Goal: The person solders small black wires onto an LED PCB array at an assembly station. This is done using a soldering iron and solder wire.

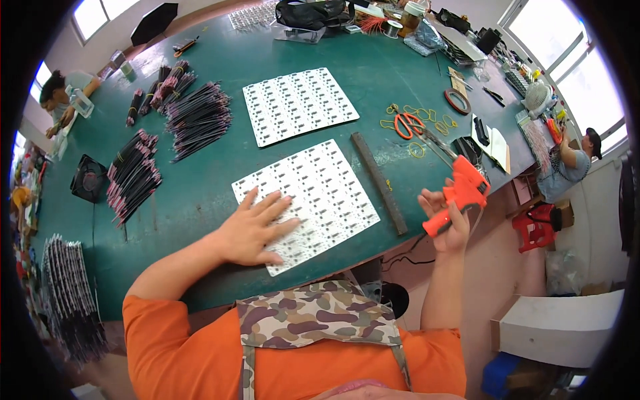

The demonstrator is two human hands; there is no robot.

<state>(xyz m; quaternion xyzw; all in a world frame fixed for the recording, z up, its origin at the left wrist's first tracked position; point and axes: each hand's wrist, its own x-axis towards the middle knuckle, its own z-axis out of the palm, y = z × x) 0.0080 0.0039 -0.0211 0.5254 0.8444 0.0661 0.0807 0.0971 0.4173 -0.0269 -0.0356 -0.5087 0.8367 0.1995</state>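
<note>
My left hand (259, 230) lies spread on the left part of a white panel (333, 190) dotted with rows of small dark parts, close to the table's front edge. In my right hand (453, 230), raised off the table's front edge, is a red glue gun (469, 185), gripped by its handle with the nozzle end toward the table. A second white panel (300, 103) of the same sort rests farther back. Between the near panel and the glue gun lies a long dark bar (379, 183).
Orange-handled scissors (408, 125), yellow rubber bands (440, 120) and a tape roll (457, 102) lie on the green table (207, 200). Bundles of black wires (199, 120) and a small black fan (88, 178) are at left. People sit at far left (70, 100) and right (567, 167).
</note>
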